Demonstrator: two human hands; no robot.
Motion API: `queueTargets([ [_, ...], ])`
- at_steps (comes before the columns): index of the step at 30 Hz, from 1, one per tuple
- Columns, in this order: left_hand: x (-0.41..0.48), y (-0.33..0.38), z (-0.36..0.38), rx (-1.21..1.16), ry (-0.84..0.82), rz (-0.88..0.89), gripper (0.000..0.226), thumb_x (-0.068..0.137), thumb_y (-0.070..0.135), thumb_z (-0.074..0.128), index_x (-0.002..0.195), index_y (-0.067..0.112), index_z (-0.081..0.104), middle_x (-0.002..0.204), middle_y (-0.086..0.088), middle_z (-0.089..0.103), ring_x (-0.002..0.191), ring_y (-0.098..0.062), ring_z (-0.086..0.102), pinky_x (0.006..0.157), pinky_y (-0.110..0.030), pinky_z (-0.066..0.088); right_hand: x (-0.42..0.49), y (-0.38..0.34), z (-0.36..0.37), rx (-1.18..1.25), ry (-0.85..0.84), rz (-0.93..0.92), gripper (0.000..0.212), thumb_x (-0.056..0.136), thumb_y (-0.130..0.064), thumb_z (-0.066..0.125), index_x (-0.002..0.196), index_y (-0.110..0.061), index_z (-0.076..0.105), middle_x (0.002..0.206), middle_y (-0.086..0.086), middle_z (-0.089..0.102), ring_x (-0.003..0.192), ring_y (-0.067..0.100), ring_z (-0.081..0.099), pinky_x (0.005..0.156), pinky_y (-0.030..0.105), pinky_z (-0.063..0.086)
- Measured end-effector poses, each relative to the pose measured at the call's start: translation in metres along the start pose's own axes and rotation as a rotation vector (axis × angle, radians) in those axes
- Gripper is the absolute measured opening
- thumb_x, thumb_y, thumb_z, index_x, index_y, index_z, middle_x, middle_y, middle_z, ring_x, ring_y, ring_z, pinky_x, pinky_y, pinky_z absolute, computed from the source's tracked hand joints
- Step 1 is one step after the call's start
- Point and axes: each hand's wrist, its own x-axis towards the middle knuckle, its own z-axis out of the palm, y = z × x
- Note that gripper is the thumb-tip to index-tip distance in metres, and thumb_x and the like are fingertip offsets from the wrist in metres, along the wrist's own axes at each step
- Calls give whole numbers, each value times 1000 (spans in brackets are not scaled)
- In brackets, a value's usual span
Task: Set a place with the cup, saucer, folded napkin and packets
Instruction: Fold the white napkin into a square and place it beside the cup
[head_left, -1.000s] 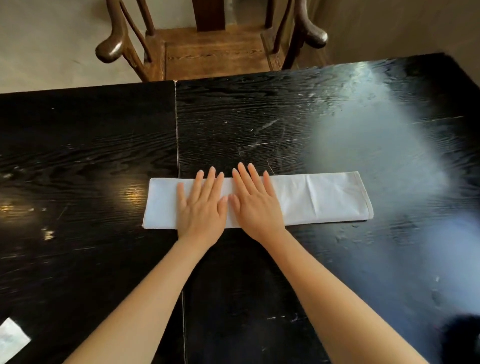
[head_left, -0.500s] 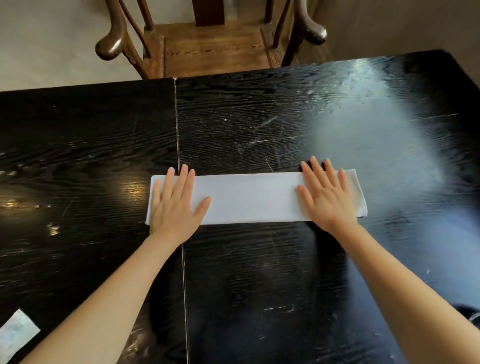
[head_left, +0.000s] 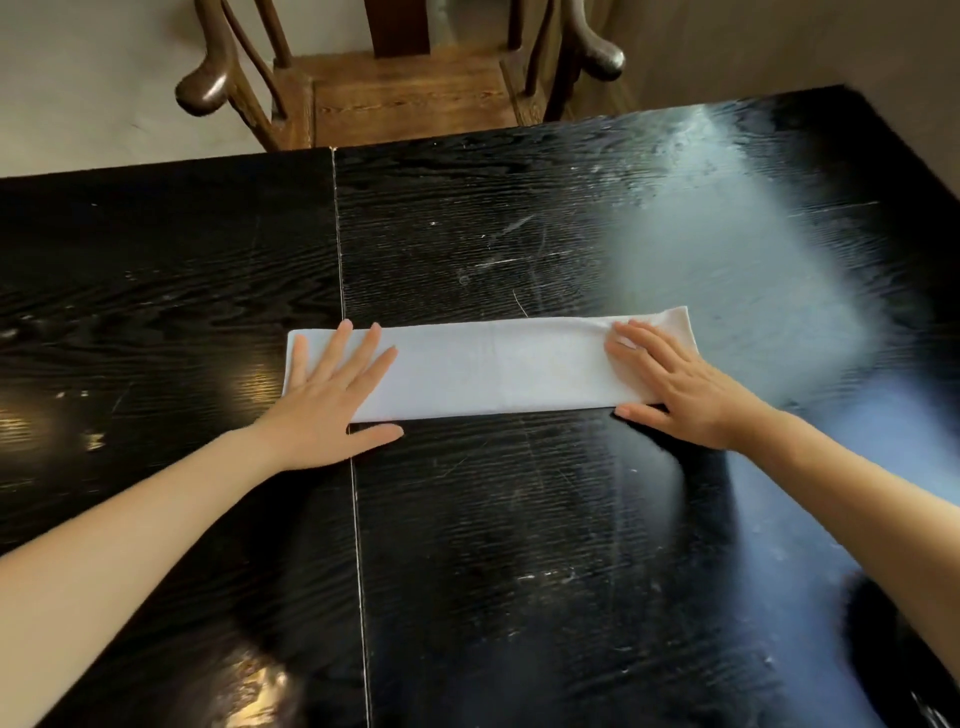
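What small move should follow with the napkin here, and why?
Probably fold the right end over toward the left. The napkin lies as a long strip; the left hand pins one end flat, while the right hand has begun gathering the other, which lifts slightly.

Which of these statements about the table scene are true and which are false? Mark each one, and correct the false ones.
1. The napkin lies on the table folded into a long strip. True.
2. The left hand lies flat on the left end of the napkin. True.
3. A cup and saucer stand next to the napkin. False: no cup or saucer is in view.
4. The right hand is raised well above the table. False: it is down at the right end of the napkin, with its fingers on the cloth.
5. A wooden chair stands at the far side of the table. True.
6. The napkin is crumpled into a ball. False: it lies flat and smooth.
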Motion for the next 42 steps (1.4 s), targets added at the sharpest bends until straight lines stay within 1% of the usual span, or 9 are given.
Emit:
queueTargets([
  [5, -3, 0, -5, -37, 0, 33, 70, 87, 66, 11, 145, 35, -14, 152, 7, -29, 137, -20, -34, 112, -56, -15, -24, 9, -7, -109, 177, -34, 48, 93, -37, 33, 117, 0, 52, 126, 12, 48, 114, 26, 46, 83, 41, 56],
  [9, -13, -6, -9, 0, 31, 106, 64, 93, 47, 30, 145, 36, -7, 152, 9, -22, 138, -17, -30, 111, -48, -18, -27, 13, -5, -120, 192, -109, 34, 83, -10, 43, 113, 2, 53, 121, 19, 59, 111, 33, 57, 78, 43, 58],
  [13, -19, -13, -16, -31, 63, 112, 66, 92, 9, 40, 147, 28, 9, 155, 10, -3, 138, -7, -24, 112, -36, -17, -31, 10, -14, 88, 183, 69, 45, 69, 13, 60, 113, 1, 57, 126, 16, 58, 106, 34, 61, 83, 40, 52],
  [16, -21, -12, -21, -231, 142, 30, 59, 90, -1, 44, 142, 24, 31, 155, 0, 23, 145, -15, 11, 119, -39, 6, -26, 9, -17, 258, 313, 239, 33, 75, 13, 57, 103, -2, 64, 114, 13, 65, 100, 31, 63, 83, 33, 49],
  [19, -26, -10, -41, -457, 387, -191, 33, 92, 0, 49, 121, 10, 62, 126, -13, 61, 118, -31, 55, 101, -37, 38, -19, 10, -34, 515, 329, 513, 9, 83, -3, 61, 89, -7, 68, 75, 10, 64, 75, 18, 58, 66, 19, 40],
  [25, -50, -23, -83, -1144, 283, -420, 14, 86, 14, 63, 86, 28, 64, 82, 7, 73, 90, -18, 63, 81, -35, 48, -34, 1, -66, 1261, 257, 626, 18, 90, -7, 54, 107, -4, 61, 85, 5, 63, 63, 2, 64, 64, 18, 56],
  [29, -59, -23, -78, -1343, 124, -514, 20, 85, 14, 62, 104, 20, 63, 107, -4, 68, 100, -23, 64, 87, -42, 50, -42, -4, -54, 1264, 144, 792, 27, 92, -19, 54, 110, -1, 58, 87, 9, 59, 65, 14, 60, 60, 26, 53],
  [37, -59, -4, -47, -1275, 120, -695, 39, 85, 2, 62, 121, 15, 53, 99, -4, 65, 92, -21, 62, 75, -32, 50, -43, -30, -36, 1024, 228, 886, 7, 87, -13, 61, 91, -9, 58, 70, 1, 53, 57, 12, 45, 41, 14, 37],
  [42, -61, 37, -37, -568, 484, -633, 48, 89, 9, 54, 136, 9, 44, 137, -15, 50, 126, -32, 45, 106, -41, 34, -52, -53, -43, 1408, 379, 812, 17, 85, -14, 62, 102, -10, 65, 79, -1, 68, 68, 13, 60, 50, 13, 47],
])
